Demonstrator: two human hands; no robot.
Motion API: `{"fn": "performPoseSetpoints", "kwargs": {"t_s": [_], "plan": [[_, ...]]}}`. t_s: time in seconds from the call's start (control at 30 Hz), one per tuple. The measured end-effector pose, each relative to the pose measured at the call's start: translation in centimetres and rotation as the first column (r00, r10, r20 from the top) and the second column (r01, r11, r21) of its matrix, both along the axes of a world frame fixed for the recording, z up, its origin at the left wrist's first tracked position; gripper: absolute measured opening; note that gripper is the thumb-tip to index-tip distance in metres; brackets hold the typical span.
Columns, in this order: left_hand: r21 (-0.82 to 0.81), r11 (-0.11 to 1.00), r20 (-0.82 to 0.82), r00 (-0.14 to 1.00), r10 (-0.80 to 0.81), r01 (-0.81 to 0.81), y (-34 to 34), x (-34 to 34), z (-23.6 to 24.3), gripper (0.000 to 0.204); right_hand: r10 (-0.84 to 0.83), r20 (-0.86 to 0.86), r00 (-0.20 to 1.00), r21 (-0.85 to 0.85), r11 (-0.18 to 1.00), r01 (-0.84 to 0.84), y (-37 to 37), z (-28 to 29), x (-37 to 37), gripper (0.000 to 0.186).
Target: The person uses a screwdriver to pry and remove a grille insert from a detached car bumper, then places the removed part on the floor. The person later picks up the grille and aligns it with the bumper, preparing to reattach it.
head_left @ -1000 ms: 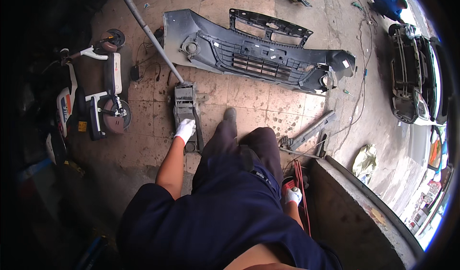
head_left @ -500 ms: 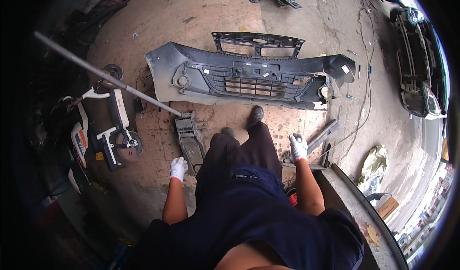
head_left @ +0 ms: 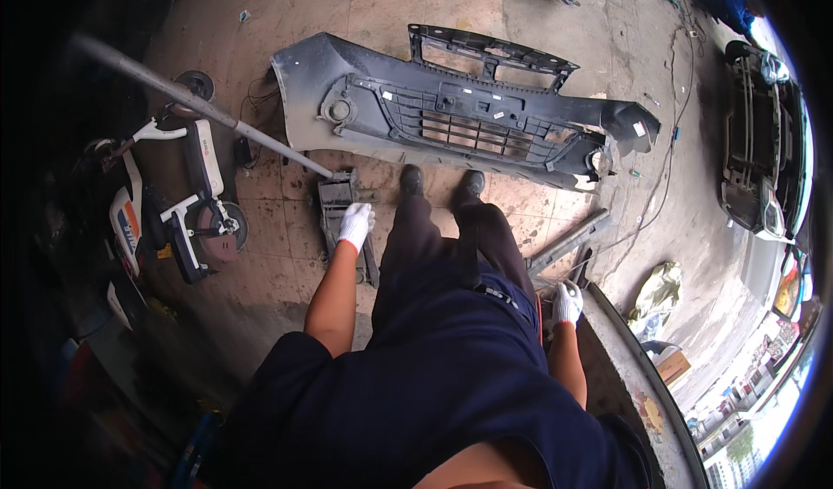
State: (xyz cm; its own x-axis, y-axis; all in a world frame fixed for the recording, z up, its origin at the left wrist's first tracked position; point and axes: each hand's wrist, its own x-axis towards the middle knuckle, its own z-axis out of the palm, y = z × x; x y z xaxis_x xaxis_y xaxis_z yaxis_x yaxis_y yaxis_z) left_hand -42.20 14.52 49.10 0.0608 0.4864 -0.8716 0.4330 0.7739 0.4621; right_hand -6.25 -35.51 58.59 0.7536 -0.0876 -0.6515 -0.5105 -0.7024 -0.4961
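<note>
My left hand [head_left: 356, 225], in a white knitted glove, is closed with nothing visible in it. It hovers over a floor jack [head_left: 338, 196] whose long metal handle [head_left: 204, 107] slants up to the far left. Down by my right hip, my gloved right hand [head_left: 568, 303] has its fingers curled in; whether they hold something small cannot be made out. Past my shoes lies a dark grey car bumper [head_left: 468, 116], inner side up, with a grille and a black upper frame [head_left: 495, 59].
Two white scooters [head_left: 204, 164] stand at the left. A long metal bar [head_left: 568, 239] lies right of my legs, near a raised ledge [head_left: 646, 376]. A car with its front stripped [head_left: 755, 142] stands far right, and a person in blue [head_left: 727, 7] bends beyond it. A cable [head_left: 672, 150] crosses the floor.
I have stepped forward, and the bumper now appears tilted. My left hand has swung forward over the jack; my right hand has swung back toward my hip.
</note>
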Motion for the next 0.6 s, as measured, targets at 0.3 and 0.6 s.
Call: {"fn": "performPoseSetpoints", "kwargs": {"t_s": [0.3,0.6], "plan": [[-0.029,0.999,0.077,0.997,0.023,-0.02,5.4,0.9,-2.5,0.017,-0.215,0.128,0.968,-0.154,0.96,0.234,0.0,4.6,-5.9,0.023],[-0.099,0.993,-0.14,0.989,0.053,-0.067,3.1,-6.3,-2.3,0.017,0.13,0.22,0.967,-0.176,0.98,-0.091,4.7,2.4,-2.8,0.03]]}}
